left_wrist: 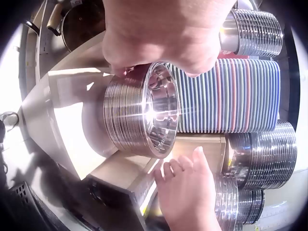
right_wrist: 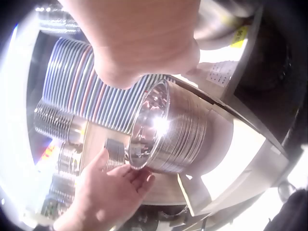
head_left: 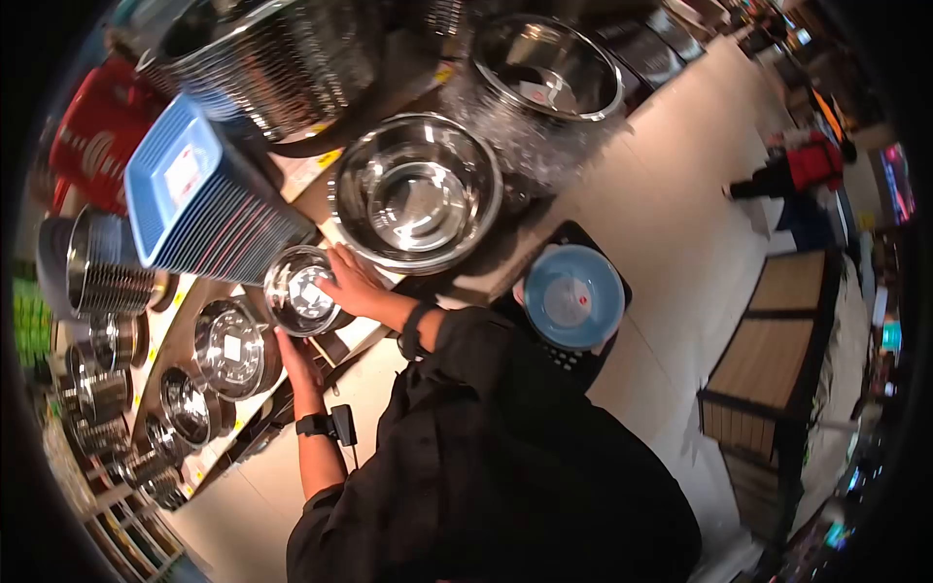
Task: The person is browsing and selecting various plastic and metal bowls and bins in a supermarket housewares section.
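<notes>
Lining a wooden shop shelf (left_wrist: 67, 96), steel bowls (left_wrist: 130, 118) gleam.

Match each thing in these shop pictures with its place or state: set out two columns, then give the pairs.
Things:
1 small steel bowls
2 blue trays
3 round blue basin
4 large steel bowl

Places or states:
A in the black basket on the floor
B gripped by the left hand and the right hand
C nested in a tall stack beside the small bowls
D on the shelf, just beyond the right hand

Pairs: 1-B, 2-C, 3-A, 4-D
</notes>
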The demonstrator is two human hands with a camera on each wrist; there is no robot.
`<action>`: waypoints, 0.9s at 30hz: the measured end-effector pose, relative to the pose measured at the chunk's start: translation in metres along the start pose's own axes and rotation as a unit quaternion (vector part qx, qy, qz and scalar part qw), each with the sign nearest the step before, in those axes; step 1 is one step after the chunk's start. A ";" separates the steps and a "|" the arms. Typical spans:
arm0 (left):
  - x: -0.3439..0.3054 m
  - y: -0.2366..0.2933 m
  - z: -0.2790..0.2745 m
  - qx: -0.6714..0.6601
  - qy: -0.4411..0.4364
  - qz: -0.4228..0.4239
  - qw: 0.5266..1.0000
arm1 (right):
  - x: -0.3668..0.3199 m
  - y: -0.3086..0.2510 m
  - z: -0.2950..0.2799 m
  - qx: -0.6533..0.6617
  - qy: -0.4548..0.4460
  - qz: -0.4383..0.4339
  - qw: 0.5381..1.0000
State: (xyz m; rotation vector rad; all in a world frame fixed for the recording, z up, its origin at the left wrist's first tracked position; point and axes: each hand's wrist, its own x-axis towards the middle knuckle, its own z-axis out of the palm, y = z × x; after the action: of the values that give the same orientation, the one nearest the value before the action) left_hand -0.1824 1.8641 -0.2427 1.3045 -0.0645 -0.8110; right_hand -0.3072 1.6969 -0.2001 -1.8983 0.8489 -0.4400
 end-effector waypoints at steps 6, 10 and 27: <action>0.010 0.012 -0.008 0.041 -0.053 -0.024 0.997 | 0.029 0.001 -0.005 0.102 0.013 0.019 0.995; 0.009 0.015 -0.009 0.043 -0.077 -0.021 0.996 | 0.031 -0.001 -0.003 0.088 -0.021 0.015 0.996; 0.008 0.008 -0.008 0.027 -0.018 -0.010 0.999 | 0.055 0.038 0.026 0.123 -0.118 -0.035 0.985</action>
State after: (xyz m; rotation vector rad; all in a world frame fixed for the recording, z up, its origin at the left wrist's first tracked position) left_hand -0.1685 1.8662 -0.2409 1.3437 -0.1033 -0.8543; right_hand -0.2667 1.6633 -0.2491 -1.7138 0.5472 -0.3377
